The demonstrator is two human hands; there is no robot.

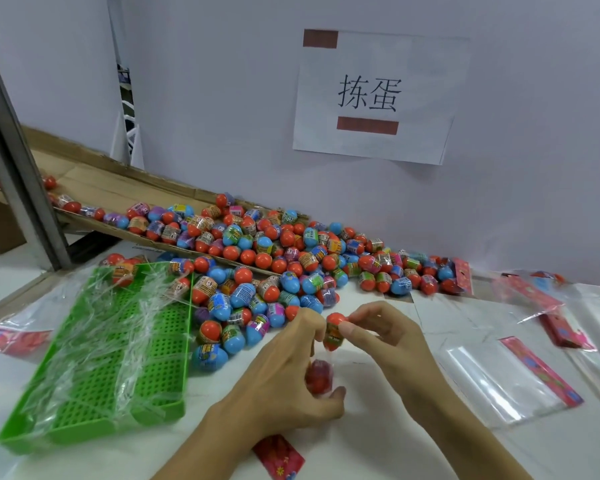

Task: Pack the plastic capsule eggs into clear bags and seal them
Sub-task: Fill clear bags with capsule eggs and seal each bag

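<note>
A big heap of red and blue capsule eggs (278,258) spreads over the white table and a cardboard ramp. My left hand (284,372) grips a clear bag (321,375) with a red egg inside it; the bag's red header card (279,457) pokes out below my wrist. My right hand (378,337) pinches a red-topped capsule egg (333,332) at the bag's mouth, half in it. Empty clear bags with red headers (510,379) lie flat to the right.
A green perforated tray (94,403) holding crinkled plastic strips sits at the left. The cardboard ramp (118,188) slopes down from the back left. A paper sign (374,95) hangs on the wall. More bags (11,336) lie at the far left and right.
</note>
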